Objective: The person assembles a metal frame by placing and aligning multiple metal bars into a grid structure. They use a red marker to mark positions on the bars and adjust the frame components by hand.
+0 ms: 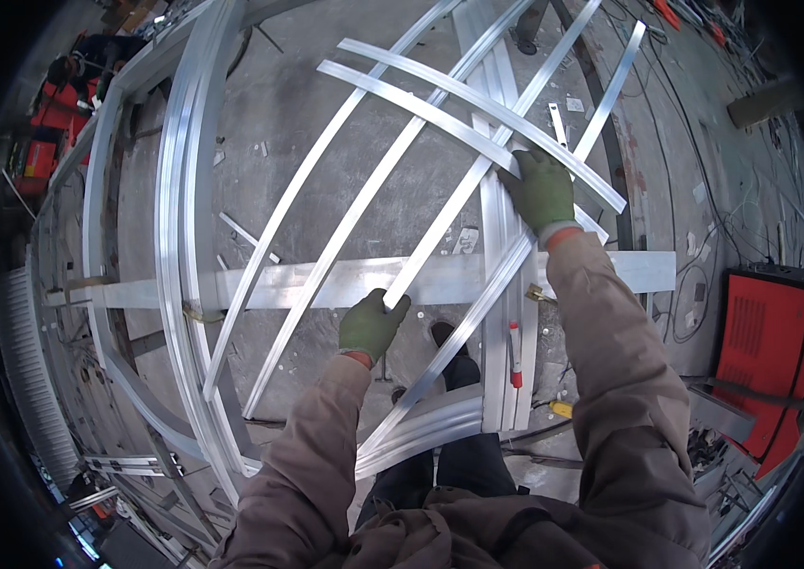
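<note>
Both my hands wear green gloves. My left hand (371, 327) is closed round the near end of a long, shiny metal strip (440, 228) that slants up to the far right. My right hand (542, 192) is closed at the right end of a crosswise metal strip (411, 102), where it passes over the long one; its fingertips are partly hidden. A second crosswise strip (478, 99) runs just beyond, passing by the right glove. More slanting strips (326, 256) lie to the left, side by side with gaps between them.
A wide flat metal bar (278, 284) spans left to right under the strips. Long metal profiles (184, 190) stand at left. A red-and-white marker (515, 356) lies on upright profiles near my right forearm. A red machine (770, 356) stands at right, with cables (686, 142) on the floor beyond.
</note>
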`<state>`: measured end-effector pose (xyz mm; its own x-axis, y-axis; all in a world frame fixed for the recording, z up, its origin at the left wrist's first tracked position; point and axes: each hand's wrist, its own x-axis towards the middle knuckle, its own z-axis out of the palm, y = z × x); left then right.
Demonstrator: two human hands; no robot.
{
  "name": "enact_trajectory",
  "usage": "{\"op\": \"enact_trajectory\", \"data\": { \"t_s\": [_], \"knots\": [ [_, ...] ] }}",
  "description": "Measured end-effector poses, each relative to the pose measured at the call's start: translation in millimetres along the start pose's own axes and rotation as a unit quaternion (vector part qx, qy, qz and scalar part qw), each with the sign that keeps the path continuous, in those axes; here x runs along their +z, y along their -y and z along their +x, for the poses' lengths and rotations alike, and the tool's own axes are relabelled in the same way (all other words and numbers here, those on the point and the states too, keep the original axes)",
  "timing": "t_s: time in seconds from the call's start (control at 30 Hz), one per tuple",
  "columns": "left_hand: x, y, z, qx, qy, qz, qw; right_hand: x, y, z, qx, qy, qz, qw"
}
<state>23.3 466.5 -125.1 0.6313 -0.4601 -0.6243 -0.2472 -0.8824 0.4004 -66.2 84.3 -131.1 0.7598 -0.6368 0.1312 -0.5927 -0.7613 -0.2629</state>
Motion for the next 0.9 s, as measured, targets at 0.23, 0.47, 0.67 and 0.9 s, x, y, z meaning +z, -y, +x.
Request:
{"op": "enact_trajectory", "data": {
  "t_s": [0.23, 0.47, 0.67, 0.9],
  "knots": [
    [12.5, 50.8, -44.4, 0.001, -0.013, -0.043, 0.999, 5.6, 12.8, 11.6, 0.044, 0.05, -0.019, 0.998],
    [13.3, 103.9, -88.7, -0.014, -0.025, -0.021, 0.999, 5.6, 27.9, 4.7, 0.056, 0.064, -0.053, 0.995],
    [33.6, 223.6, -180.6, -0.07, -0.002, 0.018, 0.997, 11.3, 14.4, 7.7, 0.041, 0.043, -0.054, 0.997],
    [55.8, 262.0, -229.2, -0.07, -0.031, 0.012, 0.997, 4.9, 22.7, 6.5, 0.045, 0.062, -0.037, 0.996]
  ]
}}
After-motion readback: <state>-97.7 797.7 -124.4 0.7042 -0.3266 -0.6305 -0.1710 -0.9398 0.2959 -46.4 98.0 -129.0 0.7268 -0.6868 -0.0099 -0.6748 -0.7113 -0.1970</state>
